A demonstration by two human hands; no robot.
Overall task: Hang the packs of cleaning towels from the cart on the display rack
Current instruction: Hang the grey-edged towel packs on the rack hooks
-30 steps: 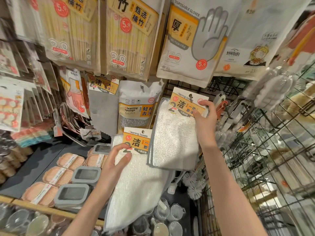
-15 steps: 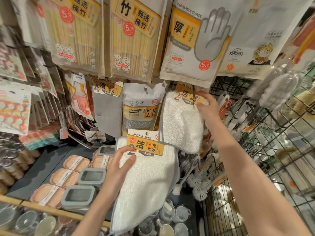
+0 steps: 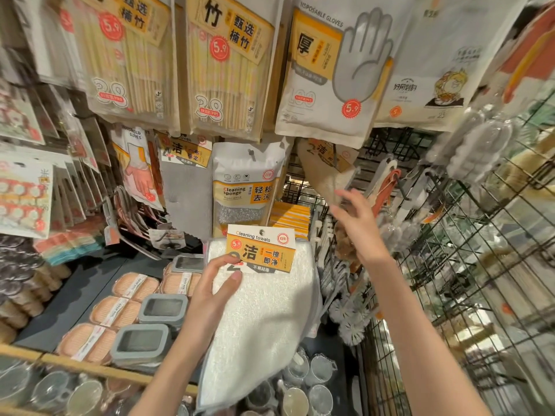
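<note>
My left hand (image 3: 210, 291) has its grip clamped on a pack of cleaning towels (image 3: 264, 310), thumb pressed on the lower left corner of its orange header card (image 3: 260, 253) and the other fingers behind the white cloth, which droops down and to the left below my hand. I hold it in front of the display rack (image 3: 387, 145), just below the cleaning sponge bag (image 3: 244, 187) that hangs there. My right hand (image 3: 357, 223) is up and free, its grip apart with fingers spread and nothing in it, just beneath a second pack of cleaning towels (image 3: 326, 166) that hangs tilted from the rack under the disposable gloves bag (image 3: 333, 73). On the dark shelf (image 3: 78, 292) at lower left lie wrapped peach-coloured pads (image 3: 115, 312), and between them stand grey-rimmed boxes (image 3: 141, 345) whose contents I cannot make out. Below those, clear cups (image 3: 321, 370) stand in a cluster. To my right is a black wire grid (image 3: 450, 280); what sits behind it is too blurred to tell.
</note>
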